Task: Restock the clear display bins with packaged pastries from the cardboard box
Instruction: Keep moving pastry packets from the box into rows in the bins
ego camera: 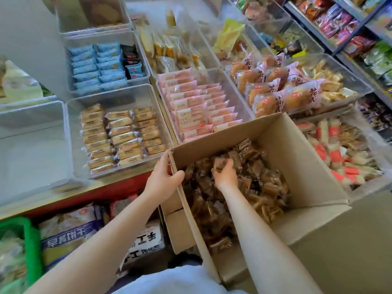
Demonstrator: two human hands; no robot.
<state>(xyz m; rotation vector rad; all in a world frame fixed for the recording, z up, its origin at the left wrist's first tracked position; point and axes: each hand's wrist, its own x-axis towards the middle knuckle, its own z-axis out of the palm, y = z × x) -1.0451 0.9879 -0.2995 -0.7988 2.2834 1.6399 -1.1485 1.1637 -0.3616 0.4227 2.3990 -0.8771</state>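
Note:
An open cardboard box [297,149] stands in front of me, holding several brown packaged pastries [261,187]. My left hand [163,177] grips the box's left wall near its far corner, fingers curled over the edge. Inside the box, my right hand [226,174] holds a small brown packet [220,165] lifted a little above the pile. Clear display bins lie beyond: one with tan pastry packs [121,134], one with pink packs [201,107], and an empty clear bin [31,145] at the left.
Further bins hold blue packets [97,64], round buns in pink wrappers [280,90] and red-and-white snacks [339,153]. A green basket [31,240] and large bags [70,230] sit below the red counter edge. Shelves of snacks run along the right.

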